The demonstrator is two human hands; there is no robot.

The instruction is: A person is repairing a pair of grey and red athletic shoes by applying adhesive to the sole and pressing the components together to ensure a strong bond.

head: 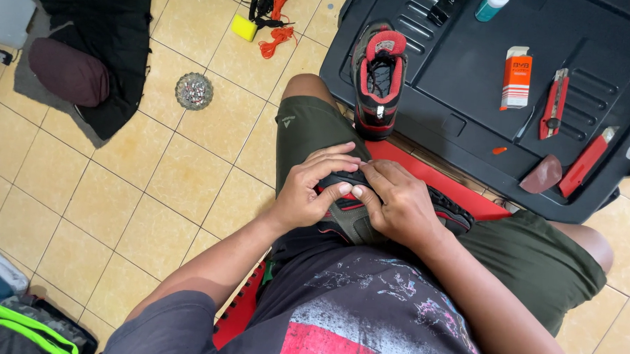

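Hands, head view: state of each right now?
Left hand: closed on the shoe in the lap, thumb pressing its upper.
Right hand: closed on the same shoe, thumb pressing beside the left thumb.

Matt plastic tray [474, 99] — glossy tiles [152, 170]

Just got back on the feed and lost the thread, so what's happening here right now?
A seated person has a dark hiking shoe on their lap and presses on it with both bare hands: the left hand grips it from one side, the right hand covers the other, thumbs meeting on top. The matching red-and-black shoe stands on a black plastic tray in front of the knees. Also on the tray lie two red utility knives, an orange box and a teal bottle.
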